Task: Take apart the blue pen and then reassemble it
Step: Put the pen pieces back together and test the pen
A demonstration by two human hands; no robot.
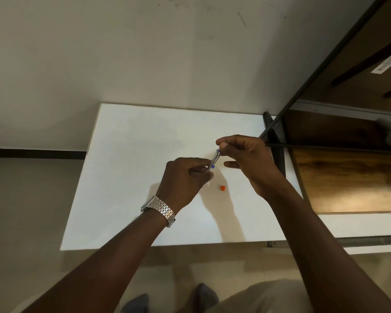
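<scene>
The blue pen [214, 161] has a clear barrel with blue ends and is held tilted above the white table [131, 177]. My left hand [185, 179] pinches its lower end between thumb and fingers. My right hand [246, 159] pinches the upper end with thumb and forefinger, its other fingers spread. A small orange piece [222, 188] lies on the table just below the pen, between my two hands. The pen's tip is hidden inside my left hand.
A silver watch [159, 210] sits on my left wrist. A dark metal frame [278, 141] and a wooden shelf [348, 177] stand to the right of the table. A wall rises behind the table, and the floor lies to the left.
</scene>
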